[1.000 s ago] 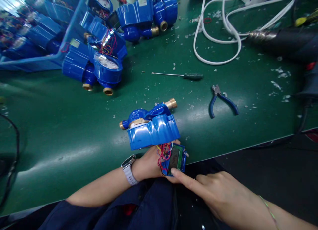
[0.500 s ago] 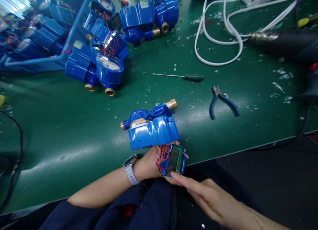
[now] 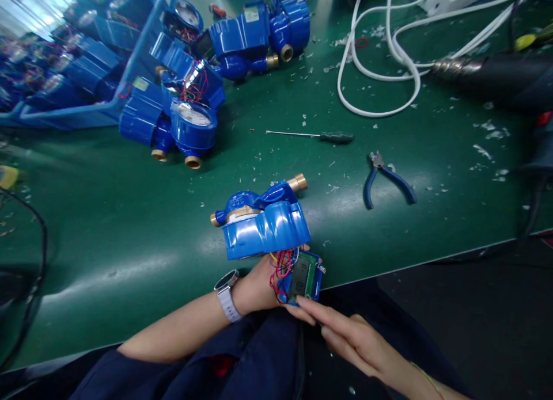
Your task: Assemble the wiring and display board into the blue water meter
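Note:
My left hand [image 3: 258,285], wearing a watch at the wrist, is closed around a small circuit board [image 3: 301,278] with an LCD display in a blue housing. Most of its fingers are hidden beneath the board. Red, black, yellow and white wires [image 3: 283,267] run from the board toward a blue water meter [image 3: 268,230] with brass ends, which lies on the table just beyond. The index finger of my right hand [image 3: 356,336] is stretched out, its tip at the board's near edge below the display. Nothing is held in that hand.
A screwdriver [image 3: 337,137] and blue-handled cutters [image 3: 391,178] lie past the meter. Several more water meters [image 3: 192,126] stand at the back left beside a full blue crate [image 3: 103,111]. A white cable [image 3: 380,111] and a heat gun [image 3: 492,72] occupy the right.
The view has shifted slightly. My right index finger stays at the board's near edge, and the characters on the display look different. My left hand keeps its hold.

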`<state>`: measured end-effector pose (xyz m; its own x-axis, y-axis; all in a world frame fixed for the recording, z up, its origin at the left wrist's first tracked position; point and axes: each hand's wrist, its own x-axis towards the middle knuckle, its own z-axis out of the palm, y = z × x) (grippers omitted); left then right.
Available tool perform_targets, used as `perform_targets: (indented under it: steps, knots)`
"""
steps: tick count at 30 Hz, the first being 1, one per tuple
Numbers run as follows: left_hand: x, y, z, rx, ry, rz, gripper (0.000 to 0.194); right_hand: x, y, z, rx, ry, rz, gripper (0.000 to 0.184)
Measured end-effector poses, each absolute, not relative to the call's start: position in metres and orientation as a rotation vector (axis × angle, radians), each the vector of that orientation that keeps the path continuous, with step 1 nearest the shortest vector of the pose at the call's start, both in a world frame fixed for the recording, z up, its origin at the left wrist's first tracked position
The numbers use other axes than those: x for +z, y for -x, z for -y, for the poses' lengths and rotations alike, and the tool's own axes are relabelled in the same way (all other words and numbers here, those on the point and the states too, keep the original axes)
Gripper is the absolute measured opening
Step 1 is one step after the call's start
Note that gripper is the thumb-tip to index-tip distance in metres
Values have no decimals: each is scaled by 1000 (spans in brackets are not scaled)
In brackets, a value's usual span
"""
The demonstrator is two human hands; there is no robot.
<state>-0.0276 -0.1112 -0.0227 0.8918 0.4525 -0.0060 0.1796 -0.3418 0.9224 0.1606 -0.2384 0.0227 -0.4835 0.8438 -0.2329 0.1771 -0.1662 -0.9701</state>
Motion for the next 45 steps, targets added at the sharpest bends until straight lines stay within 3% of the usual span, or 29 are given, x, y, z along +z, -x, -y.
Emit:
perform_targets:
  steps: [8, 15, 20, 29, 36, 41, 45]
  knots:
    - [-22, 28, 109, 460, -2175, -430, 94, 4, -158, 244, 1644, 1119, 1459, 55]
    - [-15, 27, 107, 397, -2200, -428, 88, 31, -181, 225, 1733, 1283, 1829, 50]
    - [-12, 24, 108, 385, -2136, -492, 87, 68, -193, 210, 1565, 1507, 2138, 46]
    - [-4, 24, 105, 359, -2168, -369, 74, 83, -202, 203, 939, 1307, 2556, 56]
    - [-2, 21, 104, 396, -2122, -387, 70, 94, -197, 198, 466, 1146, 2794, 47]
    - [1, 20, 105, 289, -2078, -451, 70, 103, -187, 193, 295, 1125, 2872, 33]
    - [1, 23, 106, 169, -2082, -439, 64, 98, -184, 192, 376, 1139, 2840, 35]
